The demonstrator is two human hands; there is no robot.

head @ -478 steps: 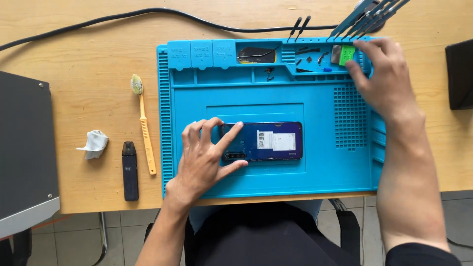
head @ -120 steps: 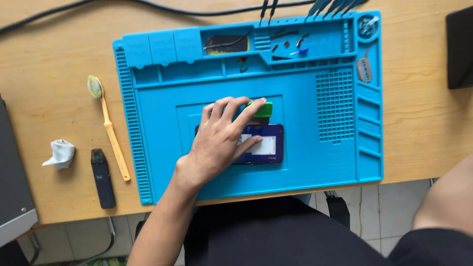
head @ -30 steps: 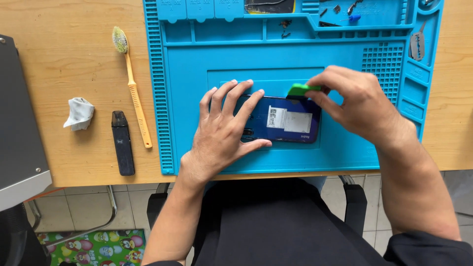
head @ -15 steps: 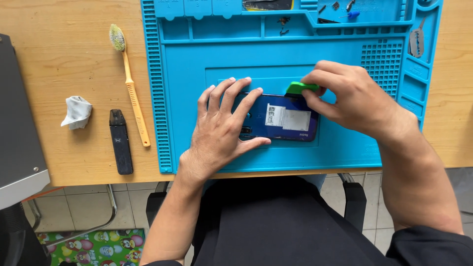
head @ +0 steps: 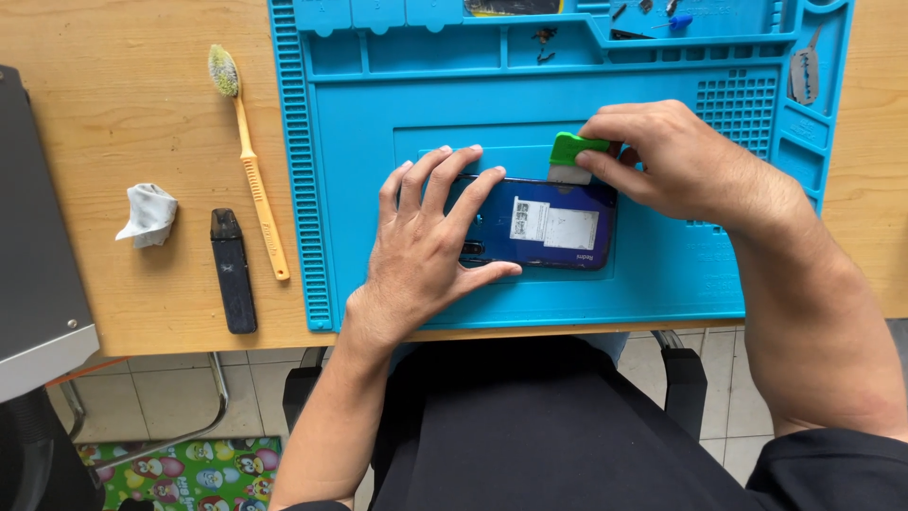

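Observation:
A dark blue phone (head: pixel 553 225) lies back side up on the blue work mat (head: pixel 662 284), with white stickers on its back. My left hand (head: pixel 426 241) lies flat over the phone's left half and presses it down, fingers spread. My right hand (head: pixel 676 166) pinches a small green pry tool (head: pixel 570 151) whose thin blade touches the phone's far edge, towards its right end.
On the wooden desk left of the mat lie a yellow toothbrush (head: pixel 248 161), a black stick-shaped device (head: pixel 233 270) and a crumpled white wipe (head: pixel 148 214). A grey box (head: pixel 33 255) stands at the left edge. Small tools and screws sit in the mat's top trays (head: pixel 653 19).
Over the last second my right hand and the green tool have stayed at the phone's far edge, shifting only slightly. My left hand keeps holding the phone down.

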